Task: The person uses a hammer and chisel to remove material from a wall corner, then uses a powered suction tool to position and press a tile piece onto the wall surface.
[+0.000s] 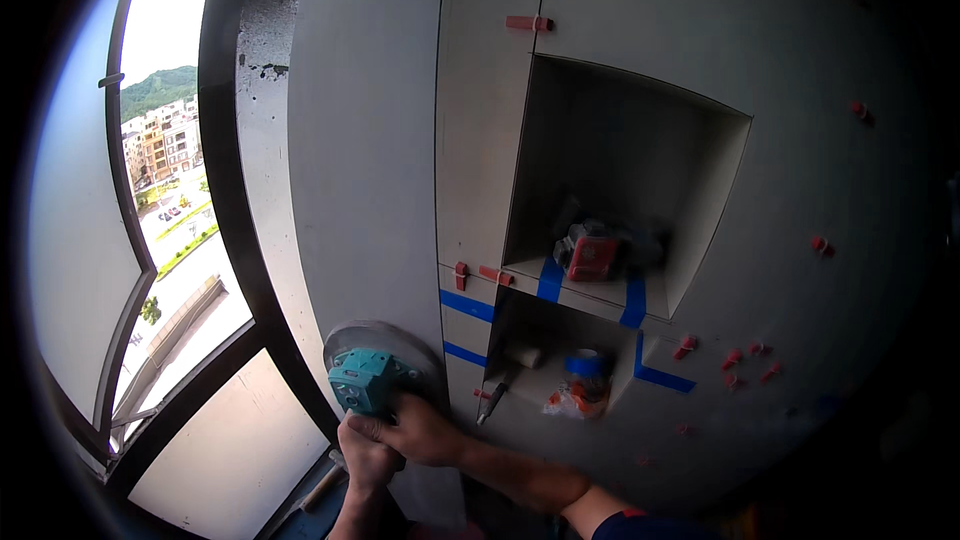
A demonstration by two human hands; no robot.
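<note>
Pressing a teal tile vibrator with its round grey suction plate against the lower part of a tall grey wall tile, the person works from the head view, the only one here. Both hands wrap the tool's body: the left hand grips it from below with fingers curled shut, and the right hand closes over its lower right side. The tool sits low on the tile, just left of the joint beside a two-shelf niche.

The step in hand looks like bedding this tile into its adhesive. The next move probably calls for steady, even pressure and keeping the tile flush with its neighbour, where red levelling clips and blue tape strips mark the joints.

A red-and-black device on the upper shelf is blurred, and I cannot tell what it is. A blue tape roll stands on the lower shelf. The tile's bottom edge is hidden behind the arms, and a wooden handle near the floor is cut off.
</note>
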